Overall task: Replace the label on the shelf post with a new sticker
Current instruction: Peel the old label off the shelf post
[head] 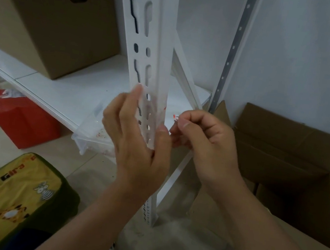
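Bare hands [136, 142] at slotted white steel post [148, 44]

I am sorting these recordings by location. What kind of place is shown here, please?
Probably a storage room or a storage corner of a home. A white slotted metal shelf post carries a shelf with a closed cardboard box, an open cardboard box stands by the wall, and a red bag sits on the tiled floor.

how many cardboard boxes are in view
2. A closed cardboard box sits on the white shelf at upper left; an open cardboard box stands on the floor at right, against the wall. More may be hidden outside the frame.
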`<action>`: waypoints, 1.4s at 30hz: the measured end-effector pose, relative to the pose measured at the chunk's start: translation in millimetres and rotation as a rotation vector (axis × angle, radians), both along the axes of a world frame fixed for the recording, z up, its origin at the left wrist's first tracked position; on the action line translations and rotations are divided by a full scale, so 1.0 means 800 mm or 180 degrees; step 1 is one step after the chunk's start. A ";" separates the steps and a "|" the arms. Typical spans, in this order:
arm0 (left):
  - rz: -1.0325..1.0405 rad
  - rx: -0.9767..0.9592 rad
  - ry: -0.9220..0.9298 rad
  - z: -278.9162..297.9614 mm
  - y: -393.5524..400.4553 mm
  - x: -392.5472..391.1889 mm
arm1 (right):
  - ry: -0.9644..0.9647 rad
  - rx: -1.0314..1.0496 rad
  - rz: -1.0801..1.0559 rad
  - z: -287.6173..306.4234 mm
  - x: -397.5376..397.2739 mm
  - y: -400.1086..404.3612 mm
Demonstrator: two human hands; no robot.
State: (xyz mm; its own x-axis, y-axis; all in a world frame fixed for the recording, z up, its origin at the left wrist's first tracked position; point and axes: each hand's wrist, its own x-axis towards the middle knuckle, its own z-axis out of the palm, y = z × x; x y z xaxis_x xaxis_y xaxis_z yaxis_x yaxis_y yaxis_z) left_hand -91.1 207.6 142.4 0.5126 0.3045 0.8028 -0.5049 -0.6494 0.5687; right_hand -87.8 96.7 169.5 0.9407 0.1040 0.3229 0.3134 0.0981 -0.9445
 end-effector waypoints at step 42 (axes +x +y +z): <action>-0.0695 0.1104 -0.0297 -0.010 -0.017 0.000 | 0.1249 0.1087 0.1214 -0.016 0.007 -0.061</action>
State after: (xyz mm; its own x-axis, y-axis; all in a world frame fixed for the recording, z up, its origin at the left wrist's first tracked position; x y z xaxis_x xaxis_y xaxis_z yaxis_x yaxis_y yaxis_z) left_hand -91.0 194.0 134.4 0.4554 -0.0998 0.8846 -0.6908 -0.6664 0.2805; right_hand -81.8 47.9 156.6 0.9128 0.4067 0.0365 -0.1653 0.4498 -0.8777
